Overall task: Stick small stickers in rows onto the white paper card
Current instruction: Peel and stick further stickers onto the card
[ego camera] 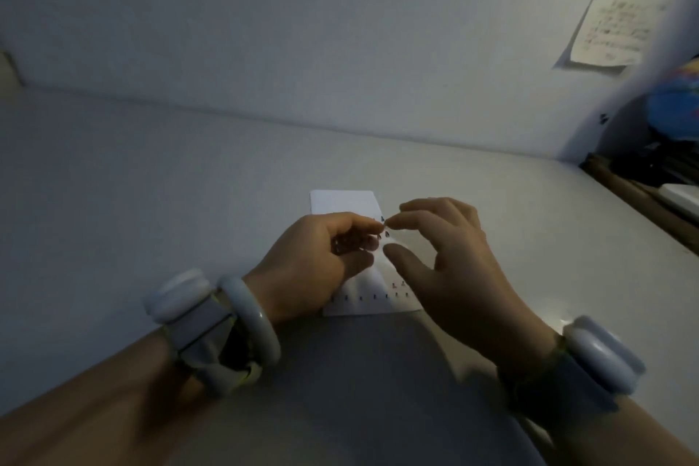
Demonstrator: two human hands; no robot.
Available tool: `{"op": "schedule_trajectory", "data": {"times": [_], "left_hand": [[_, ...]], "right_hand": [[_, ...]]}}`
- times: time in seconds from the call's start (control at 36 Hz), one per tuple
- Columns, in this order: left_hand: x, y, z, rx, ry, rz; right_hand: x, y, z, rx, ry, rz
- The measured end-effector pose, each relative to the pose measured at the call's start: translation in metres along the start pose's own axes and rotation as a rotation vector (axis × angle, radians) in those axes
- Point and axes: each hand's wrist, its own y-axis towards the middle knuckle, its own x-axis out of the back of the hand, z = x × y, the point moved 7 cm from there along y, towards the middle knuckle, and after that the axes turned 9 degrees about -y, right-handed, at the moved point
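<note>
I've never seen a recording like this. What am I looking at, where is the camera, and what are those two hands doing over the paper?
There is no machine here: a person works with bare hands, and the one picture comes from a camera worn on the head, looking forward and down. On the pale table lies a white card with small dark stickers in rows along its near edge. The left hand and right hand meet above the card, fingertips pinching a tiny sticker between them; which hand really holds it is too small to tell. Both wrists carry white bands, and the left also wears a bangle. A note hangs on the wall behind.
</note>
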Motion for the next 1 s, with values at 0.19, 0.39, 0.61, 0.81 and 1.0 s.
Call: {"op": "schedule_trajectory", "data": {"times": [0.19, 0.39, 0.61, 0.81, 1.0], "left_hand": [[-0.004, 0.001, -0.001, 0.062, -0.15, -0.001], [-0.006, 0.0, -0.003, 0.072, -0.284, 0.013], [-0.007, -0.001, -0.006, 0.064, -0.352, 0.024], [-0.007, -0.002, -0.006, 0.049, -0.316, 0.023], [-0.006, -0.001, -0.003, 0.059, -0.307, 0.007]], "right_hand": [[-0.002, 0.001, 0.001, 0.038, -0.038, -0.013], [-0.009, 0.001, 0.002, 0.067, -0.035, 0.01], [-0.011, 0.002, 0.0, 0.075, -0.029, -0.017], [-0.01, 0.001, 0.001, 0.092, 0.002, -0.049], [-0.01, 0.001, 0.0, 0.095, 0.029, -0.054]]}}
